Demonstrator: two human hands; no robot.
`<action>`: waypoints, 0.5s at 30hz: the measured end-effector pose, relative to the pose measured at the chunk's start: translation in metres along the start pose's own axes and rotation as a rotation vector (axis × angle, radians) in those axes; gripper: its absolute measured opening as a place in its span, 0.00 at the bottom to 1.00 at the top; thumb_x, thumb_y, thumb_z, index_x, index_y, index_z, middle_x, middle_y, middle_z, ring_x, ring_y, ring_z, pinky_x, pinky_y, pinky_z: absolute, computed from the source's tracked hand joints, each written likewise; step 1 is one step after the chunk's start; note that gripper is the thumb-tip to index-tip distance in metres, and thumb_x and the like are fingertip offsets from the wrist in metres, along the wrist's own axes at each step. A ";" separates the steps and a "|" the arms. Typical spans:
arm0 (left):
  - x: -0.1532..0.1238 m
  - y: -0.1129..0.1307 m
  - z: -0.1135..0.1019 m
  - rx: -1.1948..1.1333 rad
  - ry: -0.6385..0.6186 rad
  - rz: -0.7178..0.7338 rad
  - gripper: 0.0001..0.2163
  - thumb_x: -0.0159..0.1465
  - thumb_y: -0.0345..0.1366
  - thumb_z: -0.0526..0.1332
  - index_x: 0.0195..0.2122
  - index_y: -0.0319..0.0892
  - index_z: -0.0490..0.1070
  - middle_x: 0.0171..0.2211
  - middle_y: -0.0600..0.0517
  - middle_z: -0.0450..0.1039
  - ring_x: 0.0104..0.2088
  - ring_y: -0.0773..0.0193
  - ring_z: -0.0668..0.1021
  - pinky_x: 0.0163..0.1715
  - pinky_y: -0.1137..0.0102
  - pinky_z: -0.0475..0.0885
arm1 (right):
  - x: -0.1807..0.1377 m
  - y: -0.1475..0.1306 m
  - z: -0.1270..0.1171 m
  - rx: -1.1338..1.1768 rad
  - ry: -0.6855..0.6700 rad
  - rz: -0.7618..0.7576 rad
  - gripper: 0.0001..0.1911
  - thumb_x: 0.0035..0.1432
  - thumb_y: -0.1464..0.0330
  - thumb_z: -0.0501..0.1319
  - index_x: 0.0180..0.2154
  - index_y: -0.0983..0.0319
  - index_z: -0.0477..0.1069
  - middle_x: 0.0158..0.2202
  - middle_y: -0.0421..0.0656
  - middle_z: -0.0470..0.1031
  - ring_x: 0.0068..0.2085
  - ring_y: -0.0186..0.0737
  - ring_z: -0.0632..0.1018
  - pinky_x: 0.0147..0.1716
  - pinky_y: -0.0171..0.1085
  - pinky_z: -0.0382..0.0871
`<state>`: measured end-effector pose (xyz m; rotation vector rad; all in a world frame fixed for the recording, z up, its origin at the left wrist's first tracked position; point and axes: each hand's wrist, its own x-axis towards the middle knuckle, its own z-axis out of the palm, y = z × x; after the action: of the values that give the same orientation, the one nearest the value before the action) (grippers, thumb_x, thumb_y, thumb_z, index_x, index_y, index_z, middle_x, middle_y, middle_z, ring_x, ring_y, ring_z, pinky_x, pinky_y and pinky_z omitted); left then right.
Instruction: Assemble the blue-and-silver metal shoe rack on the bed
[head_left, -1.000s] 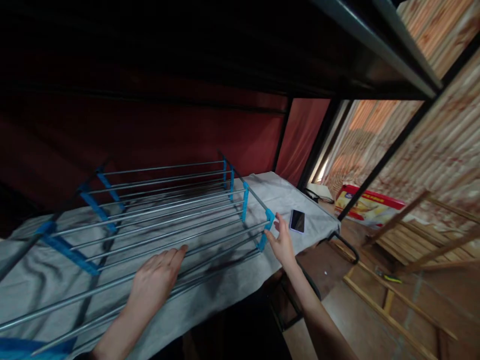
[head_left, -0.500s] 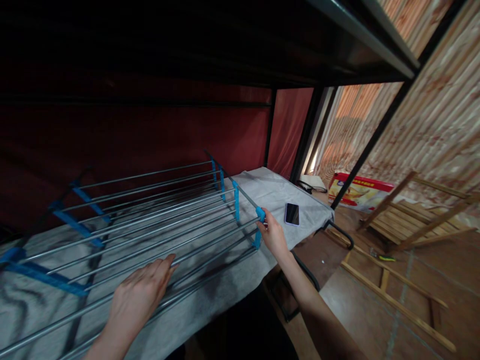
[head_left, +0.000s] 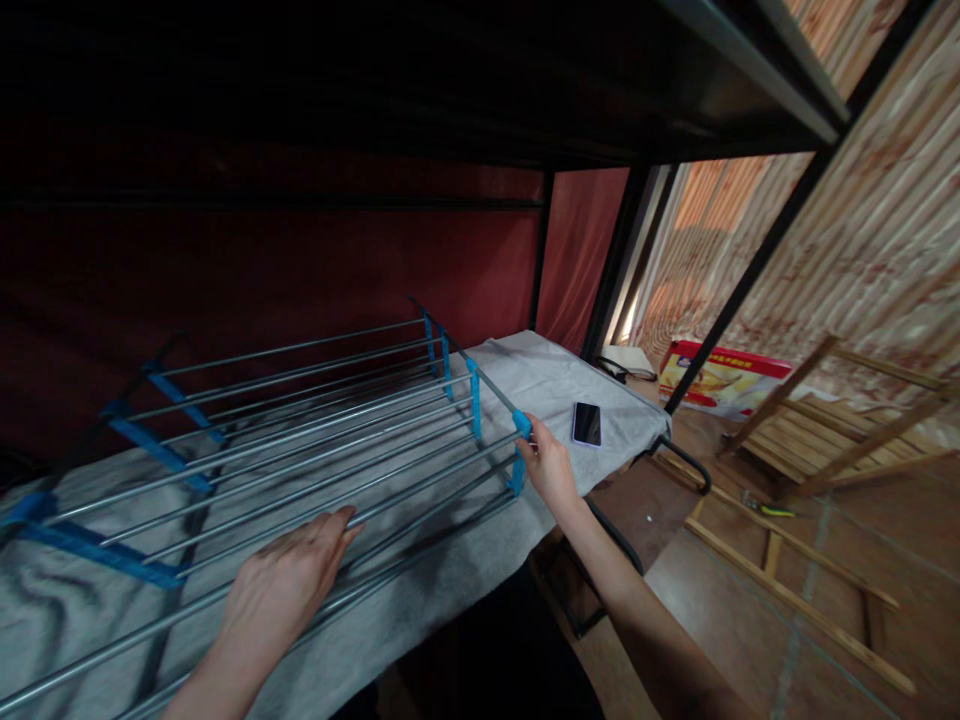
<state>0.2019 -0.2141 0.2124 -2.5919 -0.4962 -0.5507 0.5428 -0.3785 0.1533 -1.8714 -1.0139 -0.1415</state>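
Note:
A rack of grey metal tubes with blue plastic joints, which looks like a shoe rack, lies across the grey cloth. My left hand is closed round its near tube, fingers curled over the top. At the rack's right near corner, my right hand grips the blue corner joint between thumb and fingers. Another blue connector sits just below that corner. Blue end pieces hold the tubes at the left.
Grey cloth covers the bed-like surface, with a phone lying on it. A dark upper frame hangs overhead. On the floor at right are a red and yellow box, a wooden frame and a green-handled tool.
The view has shifted very slightly. Both hands keep their hold on the rack, which stays in nearly the same place.

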 end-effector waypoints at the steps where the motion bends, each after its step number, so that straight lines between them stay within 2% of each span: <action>1: 0.000 0.000 0.000 -0.005 -0.009 -0.007 0.12 0.71 0.40 0.54 0.47 0.41 0.73 0.35 0.49 0.80 0.31 0.58 0.81 0.28 0.67 0.69 | 0.000 0.000 0.000 0.003 0.000 0.004 0.23 0.65 0.65 0.56 0.61 0.57 0.65 0.51 0.48 0.78 0.46 0.47 0.81 0.48 0.46 0.75; 5: 0.005 0.002 0.002 -0.014 -0.002 -0.031 0.11 0.70 0.40 0.55 0.45 0.41 0.74 0.33 0.48 0.79 0.30 0.57 0.80 0.31 0.65 0.68 | 0.002 -0.004 -0.003 -0.003 0.006 0.019 0.23 0.65 0.65 0.56 0.61 0.57 0.65 0.51 0.48 0.78 0.46 0.47 0.81 0.49 0.47 0.74; 9: -0.002 0.007 -0.002 -0.041 0.129 0.040 0.19 0.69 0.39 0.58 0.59 0.42 0.67 0.50 0.42 0.77 0.47 0.50 0.79 0.48 0.57 0.68 | -0.007 -0.010 -0.010 0.023 0.033 0.009 0.28 0.65 0.64 0.57 0.65 0.58 0.60 0.54 0.50 0.76 0.48 0.47 0.80 0.48 0.46 0.75; 11: -0.023 0.009 -0.005 -0.055 0.229 0.028 0.23 0.66 0.36 0.61 0.63 0.46 0.64 0.54 0.42 0.75 0.53 0.48 0.76 0.55 0.53 0.65 | -0.024 -0.014 -0.010 0.031 0.150 -0.011 0.30 0.65 0.63 0.57 0.66 0.61 0.56 0.56 0.53 0.73 0.52 0.48 0.78 0.51 0.48 0.74; 13: -0.057 0.011 -0.005 -0.090 0.310 -0.064 0.24 0.64 0.33 0.64 0.62 0.49 0.64 0.51 0.44 0.76 0.51 0.50 0.77 0.54 0.54 0.66 | -0.049 -0.023 -0.004 0.030 0.245 -0.053 0.26 0.66 0.65 0.55 0.64 0.62 0.59 0.55 0.54 0.73 0.54 0.49 0.76 0.52 0.50 0.73; 14: -0.078 0.013 -0.004 -0.114 0.332 -0.133 0.24 0.64 0.32 0.64 0.60 0.49 0.65 0.48 0.45 0.77 0.48 0.51 0.78 0.51 0.56 0.67 | -0.062 -0.029 0.001 0.040 0.224 -0.094 0.23 0.67 0.67 0.54 0.62 0.61 0.62 0.53 0.53 0.74 0.53 0.48 0.76 0.52 0.49 0.73; 15: -0.101 0.016 -0.002 -0.134 0.339 -0.223 0.22 0.64 0.31 0.64 0.58 0.49 0.67 0.46 0.45 0.76 0.46 0.52 0.78 0.48 0.57 0.68 | -0.076 -0.036 0.009 0.058 0.137 -0.156 0.20 0.67 0.68 0.53 0.59 0.59 0.64 0.51 0.51 0.74 0.52 0.47 0.77 0.52 0.48 0.73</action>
<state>0.1218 -0.2535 0.1631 -2.5051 -0.6521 -1.1098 0.4661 -0.4089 0.1365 -1.7048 -1.0572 -0.3250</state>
